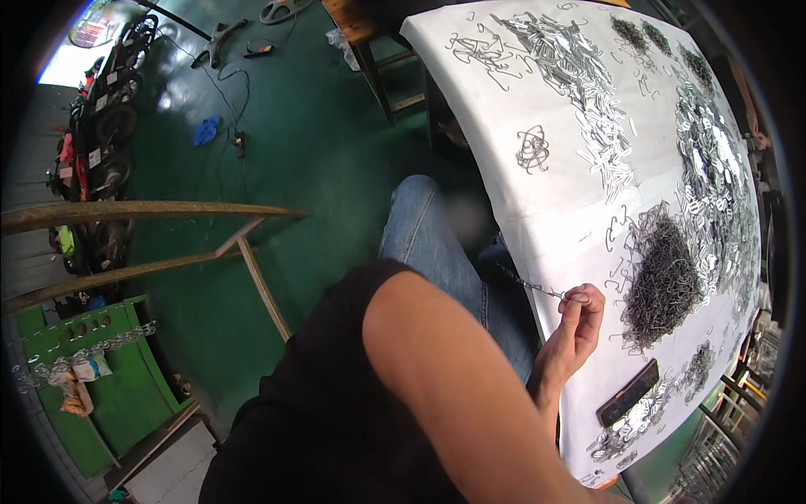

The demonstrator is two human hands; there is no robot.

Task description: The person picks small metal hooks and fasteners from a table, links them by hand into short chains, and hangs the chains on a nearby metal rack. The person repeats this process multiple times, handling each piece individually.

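A bench (487, 126) at right; on it, a heap of hooks (663, 281) lies between a phone (628, 393) and scattered strips (606, 155).

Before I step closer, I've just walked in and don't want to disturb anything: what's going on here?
A person in blue denim jeans sits at a white-covered table, the right hand pinching a thin, dark, chain-like metal strand that reaches past the table's edge. The left hand is out of view. To the right of the visible hand lies a large heap of dark, bent wire pieces, with silvery metal pieces spread beyond. A dark rectangular phone lies there too.
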